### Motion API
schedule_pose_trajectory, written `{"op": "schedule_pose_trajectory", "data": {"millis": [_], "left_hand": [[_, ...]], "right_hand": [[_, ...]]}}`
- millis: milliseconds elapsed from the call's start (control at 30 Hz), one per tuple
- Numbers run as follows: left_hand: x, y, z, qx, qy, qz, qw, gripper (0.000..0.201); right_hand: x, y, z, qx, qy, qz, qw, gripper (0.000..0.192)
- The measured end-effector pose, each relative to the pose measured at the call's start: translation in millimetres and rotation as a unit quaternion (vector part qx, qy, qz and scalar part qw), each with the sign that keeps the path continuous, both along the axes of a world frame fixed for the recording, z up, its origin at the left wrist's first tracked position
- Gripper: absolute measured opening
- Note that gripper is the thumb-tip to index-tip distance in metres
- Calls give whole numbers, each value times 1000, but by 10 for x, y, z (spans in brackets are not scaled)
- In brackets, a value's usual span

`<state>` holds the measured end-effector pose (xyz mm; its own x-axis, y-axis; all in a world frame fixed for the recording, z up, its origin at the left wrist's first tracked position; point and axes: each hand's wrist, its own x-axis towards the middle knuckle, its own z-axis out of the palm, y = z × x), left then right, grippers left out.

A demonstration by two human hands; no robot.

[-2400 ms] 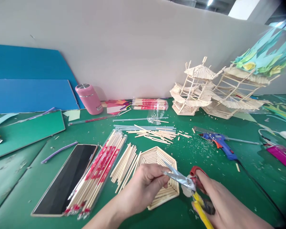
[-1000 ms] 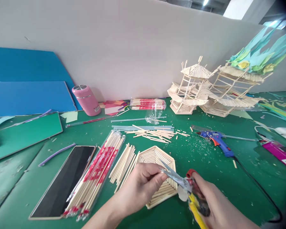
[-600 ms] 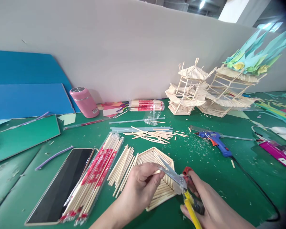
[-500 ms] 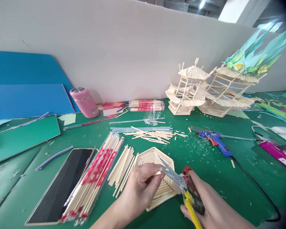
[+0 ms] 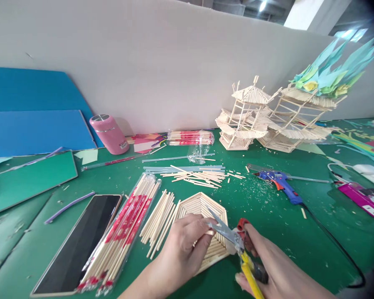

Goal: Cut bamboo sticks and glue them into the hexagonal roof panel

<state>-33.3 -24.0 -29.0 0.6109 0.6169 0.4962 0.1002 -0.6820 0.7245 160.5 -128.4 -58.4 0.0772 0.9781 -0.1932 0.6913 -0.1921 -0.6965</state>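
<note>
My left hand (image 5: 187, 245) pinches a short wooden stick (image 5: 210, 232) between thumb and fingertips; most of the stick is hidden by the hand. My right hand (image 5: 262, 257) grips scissors (image 5: 229, 232) with red and yellow handles. Their blades are parted, with the stick end close beside them; whether they touch it I cannot tell. Below both hands lies an octagonal panel (image 5: 202, 201) of nested wooden sticks, partly covered by my left hand. A loose pile of cut sticks (image 5: 158, 218) is just left of the panel.
Packaged chopsticks (image 5: 129, 224) and a phone (image 5: 81, 241) lie at left. A blue glue gun (image 5: 282, 185) with a black cord is at right. Stick offcuts (image 5: 199, 176) lie behind the panel. Two stick-built pavilions (image 5: 243, 120) and a pink cup (image 5: 110, 135) stand near the wall.
My left hand has turned slightly, and the stick end in its pinch points a little differently by the blades. The scissors stay nearly in place. The view has shifted slightly.
</note>
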Motion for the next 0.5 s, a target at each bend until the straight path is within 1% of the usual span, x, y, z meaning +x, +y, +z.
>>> {"op": "schedule_pose_trajectory", "data": {"millis": [67, 133, 333, 400, 500], "left_hand": [[-6, -3, -4, 2, 5, 0, 1000, 23], [-13, -7, -12, 8, 9, 0, 1000, 22], [-10, -8, -14, 55, 10, 6, 998, 20], [-7, -6, 0, 66, 15, 7, 998, 18], [-7, -10, 22, 72, 21, 6, 997, 16]], "right_hand": [[-12, 8, 29, 1, 2, 0, 1000, 70], [-29, 29, 96, -5, 14, 15, 1000, 65], [-118, 118, 342, 10, -8, 32, 999, 37], [-138, 139, 380, 4, -9, 37, 999, 31], [-149, 148, 381, -7, 0, 39, 999, 27]]}}
